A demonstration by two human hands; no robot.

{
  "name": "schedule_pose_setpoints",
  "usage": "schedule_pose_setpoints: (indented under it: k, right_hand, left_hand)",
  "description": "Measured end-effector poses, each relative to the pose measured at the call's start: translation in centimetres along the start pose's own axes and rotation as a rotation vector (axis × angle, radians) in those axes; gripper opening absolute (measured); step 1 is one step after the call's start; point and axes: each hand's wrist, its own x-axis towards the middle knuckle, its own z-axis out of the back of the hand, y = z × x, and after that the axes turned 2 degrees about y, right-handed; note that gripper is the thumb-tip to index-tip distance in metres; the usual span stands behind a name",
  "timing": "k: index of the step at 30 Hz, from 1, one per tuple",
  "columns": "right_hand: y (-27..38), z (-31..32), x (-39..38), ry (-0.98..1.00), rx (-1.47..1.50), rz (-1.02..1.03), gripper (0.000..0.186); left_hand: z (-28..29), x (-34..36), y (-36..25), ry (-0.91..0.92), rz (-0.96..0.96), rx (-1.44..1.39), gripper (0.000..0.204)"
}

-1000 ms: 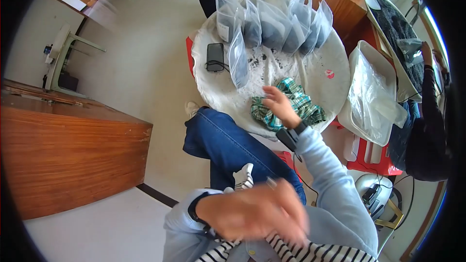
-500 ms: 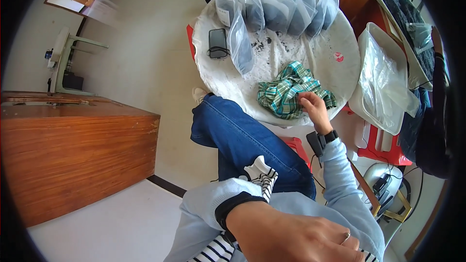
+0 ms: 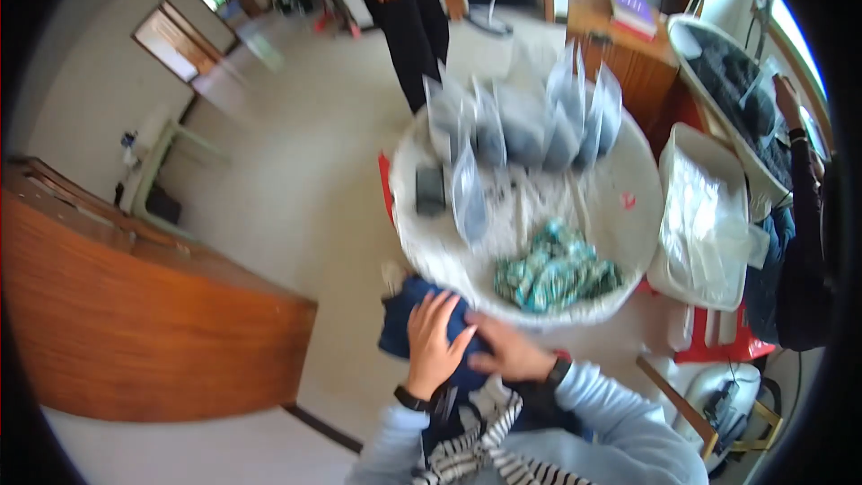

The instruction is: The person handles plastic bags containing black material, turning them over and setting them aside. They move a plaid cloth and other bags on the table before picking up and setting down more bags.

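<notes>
My left hand [image 3: 435, 347] lies with fingers spread on the knee of my blue jeans [image 3: 402, 328], holding nothing. Close beside it, my right hand [image 3: 514, 350] is blurred, its fingers stretched toward the left hand and apart, with nothing seen in them. Beyond my hands, a crumpled green checked cloth [image 3: 557, 269] rests at the near edge of a round table [image 3: 620, 242] covered in white. Several clear bags with dark contents [image 3: 525, 130] stand along the table's far side. One such bag [image 3: 469, 202] stands nearer, beside a black phone-like device [image 3: 430, 190].
At the right stands a white bin [image 3: 666, 256] of clear plastic bags [image 3: 705, 216]. Behind it, a person's hand [image 3: 787, 101] is over a basin of dark material [image 3: 732, 81]. Another person [image 3: 409, 27] stands past the table. A wooden cabinet [image 3: 162, 323] fills the left.
My right hand has left the checked cloth and come back to my knee. My left hand has moved forward from near my body to the knee. The view has tilted up, revealing the standing person.
</notes>
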Motion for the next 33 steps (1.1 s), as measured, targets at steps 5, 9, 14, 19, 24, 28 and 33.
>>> schedule_pose_setpoints:
  k: [5, 9, 14, 19, 24, 28, 33]
  right_hand:
    - [0.8, -1.5, 0.3, 0.087, -0.236, -0.161, 0.081]
    - [0.1, -1.5, 0.0, 0.069, -0.195, -0.146, 0.081]
    - [0.5, -2.0, -0.5, 0.088, -0.228, -0.156, 0.081]
    - [1.4, -1.7, -0.3, 0.121, -0.243, -0.177, 0.082]
    - [1.0, -1.8, 0.3, 0.170, -0.182, -0.207, 0.083]
    - [0.6, -2.2, 0.9, 0.186, -0.188, -0.234, 0.085]
    - [0.5, -2.3, 1.7, 0.223, -0.301, -0.235, 0.085]
  left_hand:
    - [-1.9, -1.7, 4.6, -0.027, 0.044, 0.322, 0.041]
    - [-3.2, 0.0, 7.1, -0.017, 0.039, 0.269, 0.035]
    - [-3.2, 3.5, 14.7, 0.440, 0.391, -0.219, 0.036]
    - [-2.5, 4.6, 18.6, 0.736, 0.640, -0.868, 0.042]
    - [-2.2, 1.2, 19.5, 0.556, 0.896, -0.990, 0.046]
    - [-4.4, -0.4, 23.2, 0.534, 0.894, -1.004, 0.049]
    - [-6.9, -4.8, 27.4, 0.513, 0.970, -1.139, 0.052]
